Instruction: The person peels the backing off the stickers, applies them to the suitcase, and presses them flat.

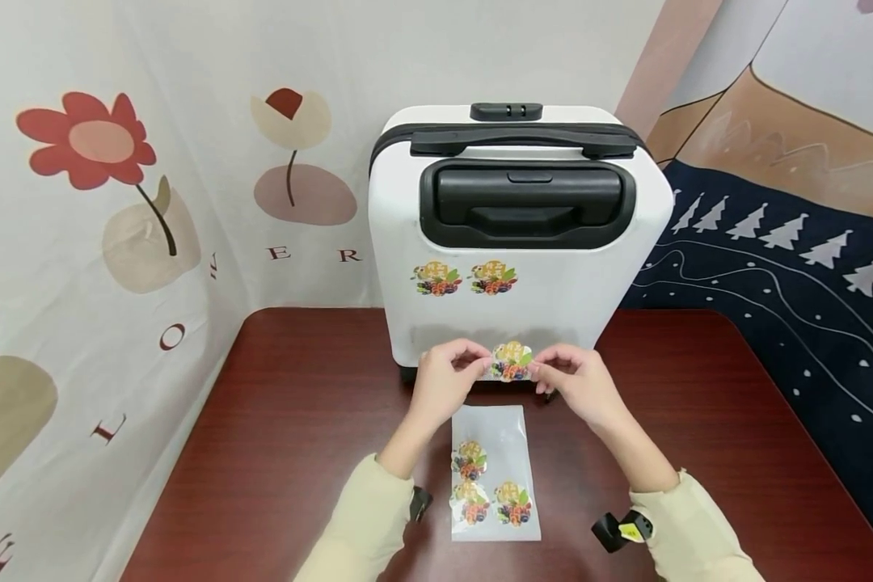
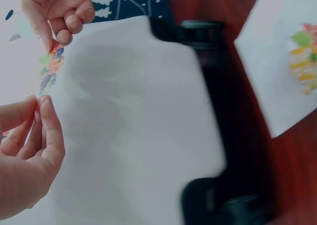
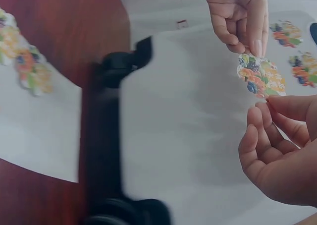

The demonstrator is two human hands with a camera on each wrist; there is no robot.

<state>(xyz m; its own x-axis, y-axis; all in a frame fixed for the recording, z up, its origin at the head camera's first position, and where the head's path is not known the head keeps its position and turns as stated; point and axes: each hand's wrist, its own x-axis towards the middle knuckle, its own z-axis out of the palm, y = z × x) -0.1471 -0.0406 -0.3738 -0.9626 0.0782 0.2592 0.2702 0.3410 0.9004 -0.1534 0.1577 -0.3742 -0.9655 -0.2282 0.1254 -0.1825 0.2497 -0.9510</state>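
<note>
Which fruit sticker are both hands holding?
The pinched sticker between left hand and right hand; two others are stuck on the suitcase, three others lie on the white sheet.

L grip [image 1: 445, 378] & R grip [image 1: 579, 380] pinching, nr ea. other; arms [image 1: 406, 446] angled in.

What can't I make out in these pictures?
Held sticker: lettering too small to read, head view.
Its sides: partly covered by the left hand and right hand, head view.
Suitcase: its back is hidden behind its front, head view.
Sticker sheet: cut off by the left edge, right wrist view.
</note>
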